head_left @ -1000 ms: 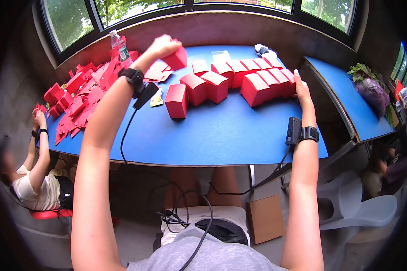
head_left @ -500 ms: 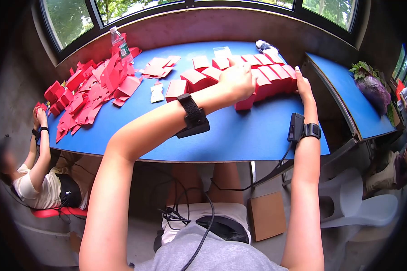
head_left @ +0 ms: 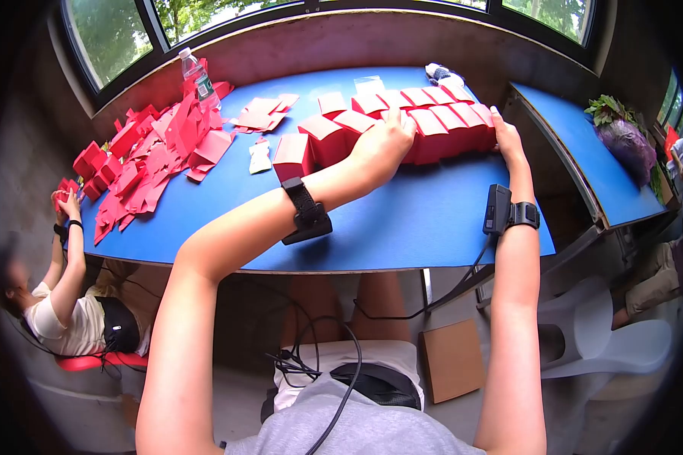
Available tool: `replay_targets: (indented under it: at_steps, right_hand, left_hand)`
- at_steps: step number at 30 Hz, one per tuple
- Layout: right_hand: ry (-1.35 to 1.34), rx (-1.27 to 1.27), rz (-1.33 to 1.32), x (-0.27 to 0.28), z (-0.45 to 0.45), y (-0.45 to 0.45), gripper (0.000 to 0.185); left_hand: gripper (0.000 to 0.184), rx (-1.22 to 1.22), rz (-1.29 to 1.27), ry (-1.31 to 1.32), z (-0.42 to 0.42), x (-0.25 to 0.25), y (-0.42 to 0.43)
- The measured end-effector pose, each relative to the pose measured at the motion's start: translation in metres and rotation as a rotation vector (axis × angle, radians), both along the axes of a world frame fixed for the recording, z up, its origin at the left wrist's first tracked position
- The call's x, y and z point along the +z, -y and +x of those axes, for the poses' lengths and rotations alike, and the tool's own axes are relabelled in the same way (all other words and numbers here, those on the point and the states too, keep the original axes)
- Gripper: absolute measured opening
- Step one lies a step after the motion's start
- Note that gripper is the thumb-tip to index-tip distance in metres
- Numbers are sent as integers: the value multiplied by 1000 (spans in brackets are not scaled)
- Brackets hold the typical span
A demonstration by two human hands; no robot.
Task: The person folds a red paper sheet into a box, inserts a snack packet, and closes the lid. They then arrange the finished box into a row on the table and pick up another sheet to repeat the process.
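Two rows of closed red boxes (head_left: 431, 125) stand close together on the blue table (head_left: 341, 227). My left hand (head_left: 385, 145) is at the left end of the front row, its fingers bent together; what they hold, if anything, is hidden. Flat against the right end of that row is my right hand (head_left: 507, 138), fingers stretched up and holding nothing. More red boxes (head_left: 292, 155) stand to the left, partly behind my left wrist.
A heap of red card pieces (head_left: 159, 144) and a bottle (head_left: 197, 76) lie at the left. A small white packet (head_left: 260, 156) is nearer. A co-worker (head_left: 61, 303) sits at far left. A second table (head_left: 584, 167) stands right.
My left hand has come from the back left, where it carried a red box, to the front row, then drawn slightly left. My right hand stays at the row's right end.
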State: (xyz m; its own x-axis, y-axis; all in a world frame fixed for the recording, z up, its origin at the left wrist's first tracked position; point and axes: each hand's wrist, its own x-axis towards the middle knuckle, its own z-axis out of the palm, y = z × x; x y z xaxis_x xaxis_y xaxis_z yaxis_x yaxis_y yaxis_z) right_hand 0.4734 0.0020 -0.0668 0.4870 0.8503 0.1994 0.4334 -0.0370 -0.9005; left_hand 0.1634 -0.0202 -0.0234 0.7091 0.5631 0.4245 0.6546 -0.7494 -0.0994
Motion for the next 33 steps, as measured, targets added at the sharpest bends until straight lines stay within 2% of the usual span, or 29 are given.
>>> replay_targets:
  at_steps: [2,5,7,9,11,13,15,18,20,23,28,31,33]
  right_hand:
    - [-5,24,-23,3,-1,2,69]
    - [-9,-25,-12,3,-3,-1,70]
    - [14,-21,-31,4,-3,1,70]
    - [46,-9,-50,4,-3,1,71]
    - [24,-26,-20,2,-3,-2,73]
    - [34,-29,-28,1,0,-4,73]
    - [14,24,-38,-2,3,-4,66]
    - [22,2,9,-5,3,-6,73]
    - [12,8,-6,-3,4,-5,73]
    - [-25,20,-21,3,-1,-1,72]
    - [-65,12,-60,5,-3,2,65]
    - [-86,21,-74,7,-1,3,66]
    - [-40,10,-89,8,0,2,67]
  left_hand:
    - [43,-1,50,26,-4,0,-4]
    - [61,-4,-132,160,-25,22,-16]
    - [68,108,-146,-3,-46,45,-25]
    - [67,161,-270,-59,-58,42,-36]
    - [67,155,-125,-209,-61,27,-39]
    - [64,185,-84,-152,-60,21,-33]
    - [63,232,-224,-96,-57,21,-34]
    - [67,166,-335,-34,-63,31,-38]
    - [71,114,-507,-17,-65,40,-40]
    - [70,54,-598,22,-63,43,-37]
    - [74,-59,-597,-29,-55,49,-35]
    - [75,33,-604,-75,-51,47,-36]
    - [74,73,-578,-2,-47,46,-32]
